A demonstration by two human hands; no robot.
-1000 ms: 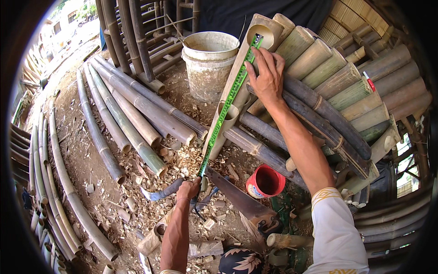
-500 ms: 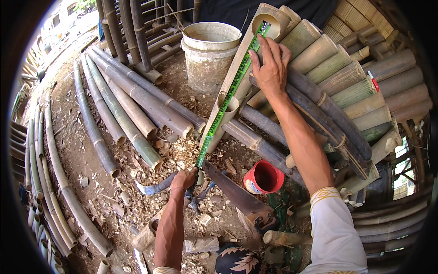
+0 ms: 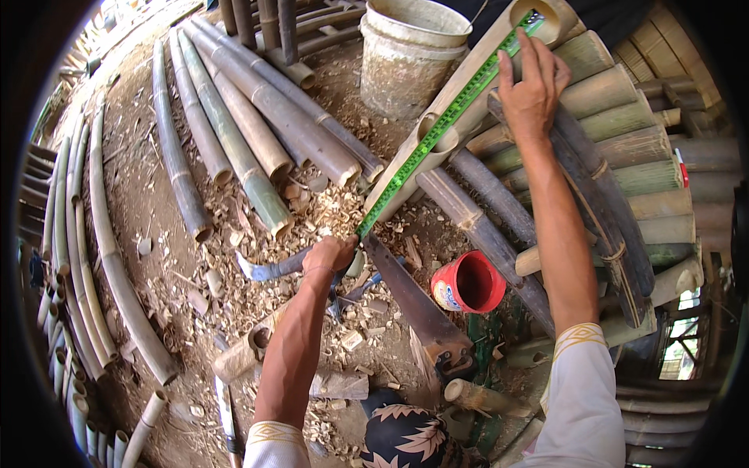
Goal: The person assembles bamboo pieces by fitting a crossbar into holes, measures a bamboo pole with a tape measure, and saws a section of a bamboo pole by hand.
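A green measuring tape (image 3: 448, 125) lies slantwise along a pale split face of a bamboo piece (image 3: 460, 86), running from the rim of its hollow upper end down past a scooped opening midway. The left hand (image 3: 329, 254) is curled into a fist round the tape's lower end, while the right hand (image 3: 534, 90) has its thumb and fingers against the upper stretch; whether they pinch it or only press, I cannot tell. Up beside the bamboo stands a stained white bucket (image 3: 402, 74), pale on its inner wall, with anything lower down out of sight. Below, a red tub (image 3: 449, 285) with a label on its side sits on the ground, its inside too dark to show any contents. Between the tub and the left hand lies a handsaw (image 3: 413, 292), with wood chips (image 3: 328, 210) scattered on the soil around
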